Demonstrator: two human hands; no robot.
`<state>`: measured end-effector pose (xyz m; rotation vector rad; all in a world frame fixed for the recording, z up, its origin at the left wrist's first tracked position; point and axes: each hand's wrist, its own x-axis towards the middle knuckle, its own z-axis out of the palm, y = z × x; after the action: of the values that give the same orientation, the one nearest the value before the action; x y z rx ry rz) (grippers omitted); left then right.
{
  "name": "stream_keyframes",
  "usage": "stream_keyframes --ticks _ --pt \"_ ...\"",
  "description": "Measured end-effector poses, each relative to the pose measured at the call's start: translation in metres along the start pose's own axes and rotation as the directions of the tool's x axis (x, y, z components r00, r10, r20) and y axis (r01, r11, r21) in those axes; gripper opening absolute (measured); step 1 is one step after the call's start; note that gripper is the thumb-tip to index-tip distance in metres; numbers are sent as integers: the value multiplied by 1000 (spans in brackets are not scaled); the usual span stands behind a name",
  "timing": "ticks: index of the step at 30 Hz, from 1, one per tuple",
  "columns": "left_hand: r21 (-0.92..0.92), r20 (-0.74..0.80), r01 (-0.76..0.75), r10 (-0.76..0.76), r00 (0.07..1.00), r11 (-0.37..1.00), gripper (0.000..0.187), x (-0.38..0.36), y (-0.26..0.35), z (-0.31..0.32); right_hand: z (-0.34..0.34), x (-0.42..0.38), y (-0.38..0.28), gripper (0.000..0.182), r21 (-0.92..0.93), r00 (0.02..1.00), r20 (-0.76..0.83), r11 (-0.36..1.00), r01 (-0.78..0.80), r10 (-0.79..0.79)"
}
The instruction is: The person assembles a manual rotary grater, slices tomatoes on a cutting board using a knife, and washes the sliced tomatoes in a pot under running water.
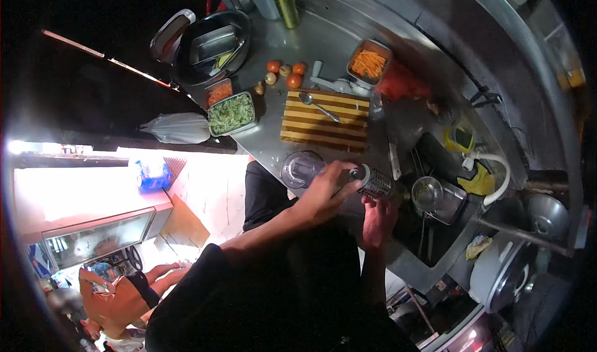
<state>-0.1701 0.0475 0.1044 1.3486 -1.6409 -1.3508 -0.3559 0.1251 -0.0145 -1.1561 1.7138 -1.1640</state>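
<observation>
Over the sink (435, 165), at the tabletop's (273, 141) near edge, both hands work a metal grater (375, 182). The left hand (326, 193) is wrapped around its handle end; the right hand (378, 218) is cupped beneath the perforated drum, touching it. Just beside the left hand sits a clear round container (301, 167); further in lies a striped cutting board (324, 119) with a spoon (317, 105) on it. To do this well, the left grip should stay firm, holding the drum level, while the right fingers keep to the smooth rim, away from the cutting holes, working above the basin.
</observation>
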Motion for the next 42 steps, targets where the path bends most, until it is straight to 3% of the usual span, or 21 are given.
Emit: stream_keyframes --ticks 1,3,6,8,10,13,16,18,19,22,25,28,29,32,34,36,37,38,39,41,42 --pt "104 17 -36 34 999 994 32 -5 6 -13 6 4 2 23 155 996 9 984 -89 88" --pt "15 -75 -15 16 997 1000 31 -22 6 -41 16 10 6 35 437 965 66 862 -257 254" --pt "-147 -317 -53 4 948 988 29 -38 -5 -82 38 5 13 42 90 959 145 961 -260 245" --pt "-173 -427 72 -141 893 982 29 -47 3 -113 65 -2 -16 38 152 939 119 929 -337 322" --pt "-236 -469 75 -181 865 969 29 -53 -26 -138 80 -3 9 42 72 936 210 951 -301 281" --pt "-461 -411 98 -311 857 882 38 -66 -67 -146 101 -1 -12 46 154 918 372 966 -208 138" --pt "-649 -316 125 -416 853 751 41 -75 -110 -131 119 5 33 51 129 865 483 966 -226 138" --pt "-646 -267 163 -421 867 746 37 -77 -146 -114 108 10 3 49 -10 839 492 965 -260 231" --pt "-609 -261 182 -411 873 772 38 -77 -146 -108 106 12 -13 49 -77 826 491 959 -273 275" --pt "-489 -285 167 -338 897 856 38 -76 -153 -89 105 9 -21 43 49 763 589 930 -364 267" --pt "-413 -322 184 -332 886 892 40 -67 -167 -80 116 2 3 30 113 857 440 930 -349 268" --pt "-380 -375 186 -335 864 906 43 -59 -169 -79 108 18 6 33 278 792 589 879 -387 162" --pt "-351 -350 227 -352 868 909 48 -58 -159 -85 108 21 -17 30 385 796 580 802 -456 174" --pt "-446 -352 200 -376 857 872 52 -44 -171 -96 106 26 -15 24 392 778 613 804 -447 134" --pt "-415 -324 271 -419 848 869 46 -24 -166 -114 104 23 -9 17 349 764 623 814 -464 169" --pt "-396 -320 237 -376 870 887 44 10 -196 -120 100 22 -5 15 261 739 649 859 -439 180" --pt "-408 -372 59 -225 901 911 41 38 -206 -120 100 19 -2 16 248 762 623 880 -406 177" --pt "-252 -338 36 -123 933 967 41 61 -214 -122 101 12 5 17 233 785 596 898 -373 171" --pt "-89 -287 0 -26 957 996 42 91 -188 -125 108 3 27 17 358 847 525 883 -304 79" --pt "180 -170 -74 105 980 981 42 153 -154 -121 102 12 3 19 167 824 557 960 -226 98" --pt "283 -116 -108 145 983 953 41 183 -143 -114 100 15 1 21 197 800 586 934 -297 131"
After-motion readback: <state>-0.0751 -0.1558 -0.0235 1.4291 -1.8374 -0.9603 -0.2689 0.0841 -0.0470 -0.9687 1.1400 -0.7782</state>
